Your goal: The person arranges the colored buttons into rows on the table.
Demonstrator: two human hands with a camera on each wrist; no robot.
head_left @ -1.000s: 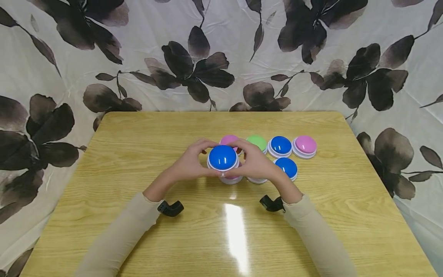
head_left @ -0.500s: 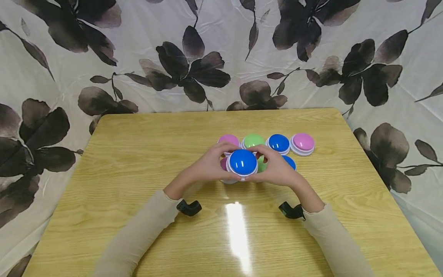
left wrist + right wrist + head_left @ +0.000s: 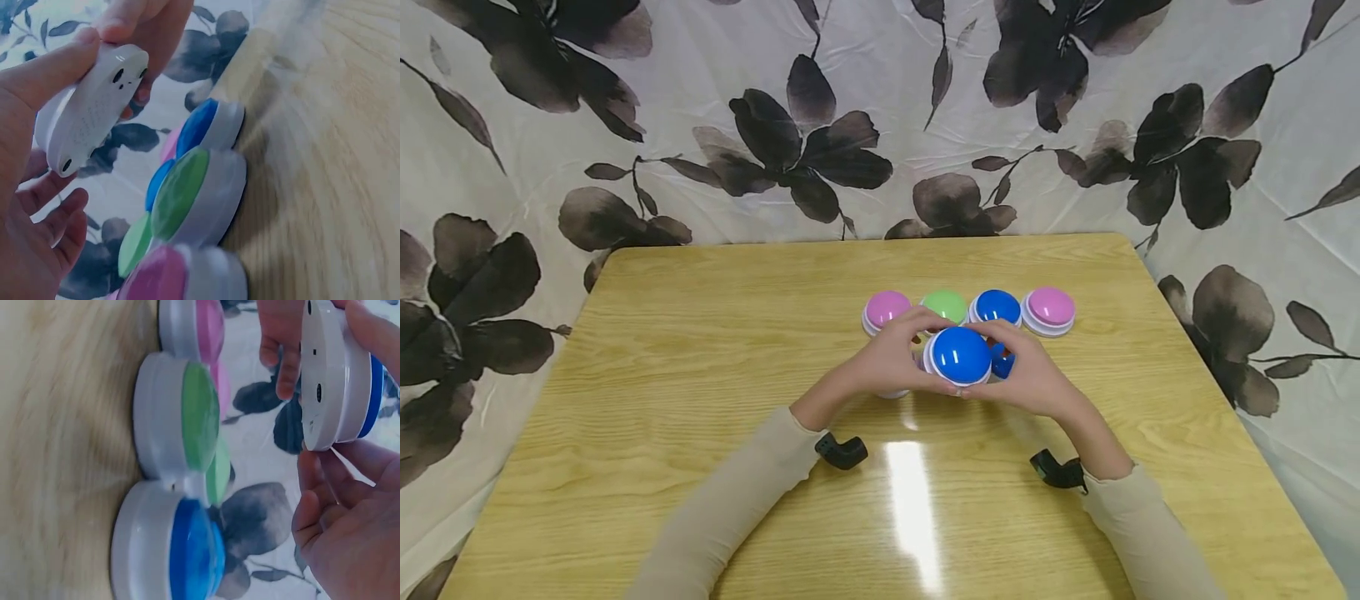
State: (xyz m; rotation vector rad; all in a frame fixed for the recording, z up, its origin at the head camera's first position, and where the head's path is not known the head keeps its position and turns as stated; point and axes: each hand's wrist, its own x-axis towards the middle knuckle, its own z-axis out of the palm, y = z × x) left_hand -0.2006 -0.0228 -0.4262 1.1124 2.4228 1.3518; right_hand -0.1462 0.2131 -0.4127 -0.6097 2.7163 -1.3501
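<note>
Both hands hold a round push button (image 3: 962, 355) with a blue dome and white base. My left hand (image 3: 898, 358) grips its left side, and my right hand (image 3: 1028, 372) grips its right side, thumbs at the near edge. Both wrist views show its white underside (image 3: 94, 109) raised off the table. Beneath it, a front row of buttons is largely hidden from the head view. The wrist views reveal that row: a pink button (image 3: 156, 275), a green button (image 3: 200, 419) and a blue button (image 3: 190, 550), all dome up.
Behind the hands runs a back row on the wooden table (image 3: 737, 308): a pink button (image 3: 886, 307), a green button (image 3: 945, 305), a blue button (image 3: 997, 305) and another pink button (image 3: 1049, 307). A floral cloth (image 3: 685, 75) hangs beyond the table's far edge.
Both hands have carried the blue push button to the right, from over the front pink button past the green one towards the front blue one. The head view has shifted slightly.
</note>
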